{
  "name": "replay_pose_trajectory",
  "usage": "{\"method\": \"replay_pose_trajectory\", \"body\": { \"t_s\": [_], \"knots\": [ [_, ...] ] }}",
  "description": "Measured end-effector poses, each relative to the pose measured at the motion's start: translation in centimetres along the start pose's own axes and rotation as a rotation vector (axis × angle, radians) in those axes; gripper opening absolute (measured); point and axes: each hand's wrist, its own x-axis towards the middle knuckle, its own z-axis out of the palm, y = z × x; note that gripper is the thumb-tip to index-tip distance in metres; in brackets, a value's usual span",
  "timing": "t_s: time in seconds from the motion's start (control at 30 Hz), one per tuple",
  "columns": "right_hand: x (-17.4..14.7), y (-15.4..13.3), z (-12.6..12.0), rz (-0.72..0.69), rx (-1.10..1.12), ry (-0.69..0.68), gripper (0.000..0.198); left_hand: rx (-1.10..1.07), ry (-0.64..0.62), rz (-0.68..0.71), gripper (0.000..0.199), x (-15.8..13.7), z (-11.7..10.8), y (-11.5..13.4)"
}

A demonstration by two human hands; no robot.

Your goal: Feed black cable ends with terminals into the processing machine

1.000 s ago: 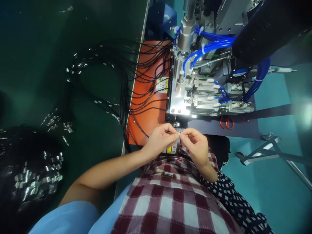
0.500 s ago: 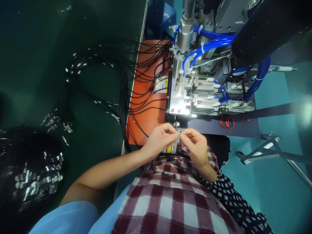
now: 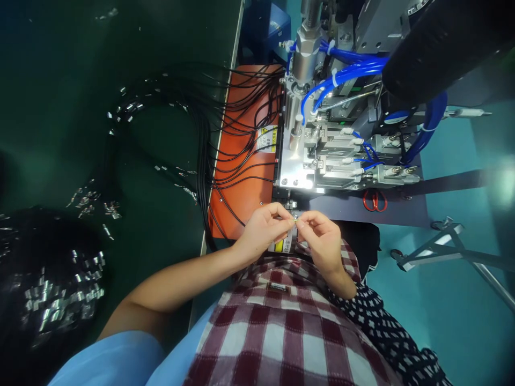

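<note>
Thumb and fingers of my left hand are pinched together at the front of the machine. My right hand pinches from the other side, its fingertips almost meeting the left ones. Between the fingertips shows a small, shiny piece, too tiny to name. Black cables run across an orange plate to the machine's left edge, just beyond my left hand. A label with yellow on it lies under my hands.
Red-handled scissors lie on the dark machine base to the right. Bundles of black cable with shiny ends rest on the dark green surface at left. Blue air tubes arch over the machine. A wheeled metal frame stands on the floor.
My right hand has shifted very slightly to the left. My left hand keeps its place, and both pinches stay closed.
</note>
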Motion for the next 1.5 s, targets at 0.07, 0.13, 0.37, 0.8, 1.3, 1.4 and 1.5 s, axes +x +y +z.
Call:
{"method": "replay_pose_trajectory", "body": {
  "t_s": [0.07,0.13,0.37,0.8,1.3,1.4,1.5],
  "knots": [
    [-0.1,-0.1,0.1,-0.010,-0.002,0.002,0.009,-0.020,-0.004,0.004,0.018,0.0,0.0,0.0],
    [-0.2,-0.1,0.1,-0.013,-0.006,0.009,0.009,-0.025,-0.006,0.005,0.017,0.0,-0.1,-0.1],
    [-0.1,-0.1,-0.1,0.012,-0.007,-0.002,0.007,-0.003,-0.017,-0.003,0.016,0.1,-0.3,-0.3],
    [0.0,-0.2,0.2,0.032,0.007,0.017,0.010,0.008,-0.001,-0.006,0.018,0.0,-0.1,-0.2],
    [0.0,-0.3,-0.4,0.078,0.034,-0.005,0.012,0.050,-0.003,-0.012,0.021,0.3,-0.3,-0.2],
    [0.0,-0.5,-0.9,0.039,-0.008,0.013,0.010,0.042,-0.009,-0.009,0.023,0.3,-0.2,-0.2],
    [0.0,-0.7,-1.1,-0.027,-0.134,0.026,0.013,0.032,-0.009,-0.002,0.025,0.3,-0.2,-0.2]
  ]
}}
